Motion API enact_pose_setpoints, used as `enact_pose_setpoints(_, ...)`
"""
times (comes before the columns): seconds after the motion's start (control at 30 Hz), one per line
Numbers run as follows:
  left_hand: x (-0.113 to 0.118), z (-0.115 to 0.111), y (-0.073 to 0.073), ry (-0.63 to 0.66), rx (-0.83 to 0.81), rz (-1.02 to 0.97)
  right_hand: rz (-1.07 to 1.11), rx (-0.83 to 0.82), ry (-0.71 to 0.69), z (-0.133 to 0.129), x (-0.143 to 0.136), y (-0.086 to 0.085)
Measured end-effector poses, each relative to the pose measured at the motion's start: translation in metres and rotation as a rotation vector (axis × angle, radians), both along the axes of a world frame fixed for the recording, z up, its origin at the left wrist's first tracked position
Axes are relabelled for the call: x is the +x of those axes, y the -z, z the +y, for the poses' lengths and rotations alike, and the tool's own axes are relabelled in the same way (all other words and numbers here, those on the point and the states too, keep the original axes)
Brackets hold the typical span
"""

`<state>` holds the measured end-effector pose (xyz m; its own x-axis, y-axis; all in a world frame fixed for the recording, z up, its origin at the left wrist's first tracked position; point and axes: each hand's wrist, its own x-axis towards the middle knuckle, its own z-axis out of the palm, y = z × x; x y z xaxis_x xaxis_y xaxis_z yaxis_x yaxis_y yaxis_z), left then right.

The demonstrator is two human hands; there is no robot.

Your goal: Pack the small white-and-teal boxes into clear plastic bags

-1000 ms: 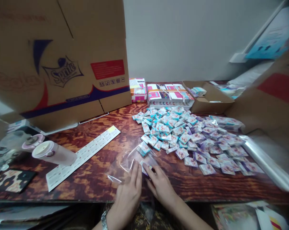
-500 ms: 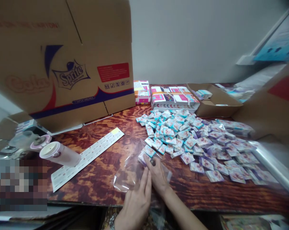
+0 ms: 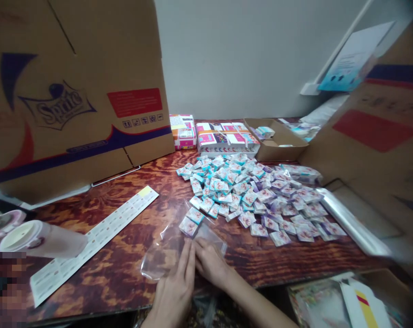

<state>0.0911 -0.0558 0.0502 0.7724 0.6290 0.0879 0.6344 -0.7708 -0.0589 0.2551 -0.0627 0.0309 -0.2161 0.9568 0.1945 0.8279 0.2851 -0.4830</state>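
Observation:
My left hand (image 3: 177, 280) rests on a clear plastic bag (image 3: 158, 257) near the table's front edge, its fingers stretched out and close together. Against those fingertips, my right hand (image 3: 211, 264) is closed at the bag, its fingers curled and their tips partly hidden. Just beyond my hands, a small white box with a red hand print (image 3: 188, 226) lies on the plastic. Touching its far side is a similar box with a blue edge (image 3: 195, 215). A large heap of such small boxes (image 3: 240, 187) spreads to the right, some blue-edged, some purple-edged.
Tall cartons stand left (image 3: 124, 136) and right (image 3: 374, 132). A printed strip (image 3: 107, 232) lies on the left, under a pale bottle (image 3: 52, 239). Wrapped packs (image 3: 227, 139) and a shallow cardboard tray (image 3: 295, 152) line the back. A clear roll (image 3: 353, 223) lies right.
My right hand has drawn back from the small boxes towards me, beside my left fingertips. The two boxes stay on the plastic. The view has turned to the right.

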Motion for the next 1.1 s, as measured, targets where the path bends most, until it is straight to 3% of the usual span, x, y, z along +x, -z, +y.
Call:
enact_pose_setpoints(0.1, -0.008, 0.005, -0.001, -0.038, 0.002, 0.07, 0.066, -0.012, -0.032, -0.011, 0.031, -0.02)
enact_pose_setpoints(0.2, -0.014, 0.008, -0.006, -0.061, -0.002, 0.128, 0.068, 0.081, 0.174, -0.007, 0.07, -0.028)
enact_pose_setpoints(0.3, -0.017, 0.01, -0.012, -0.075, -0.025, 0.152, -0.152, 0.121, 0.274, 0.01, 0.103, -0.023)
enact_pose_setpoints(0.43, -0.022, 0.011, -0.017, -0.123, -0.078, 0.21, -0.509, -0.011, 0.269, 0.023, 0.125, -0.016)
enact_pose_setpoints(0.57, -0.028, 0.011, -0.021, -0.162, -0.08, 0.246, -0.589, -0.053, 0.261, 0.037, 0.121, -0.017)
enact_pose_setpoints(0.77, -0.041, 0.014, -0.025, -0.195, -0.068, 0.253, -0.627, -0.053, 0.016, 0.078, 0.095, -0.015)
enact_pose_setpoints(1.1, -0.054, 0.016, -0.017, -0.213, -0.057, 0.279, -0.574, -0.229, -0.136, 0.072, 0.093, -0.022)
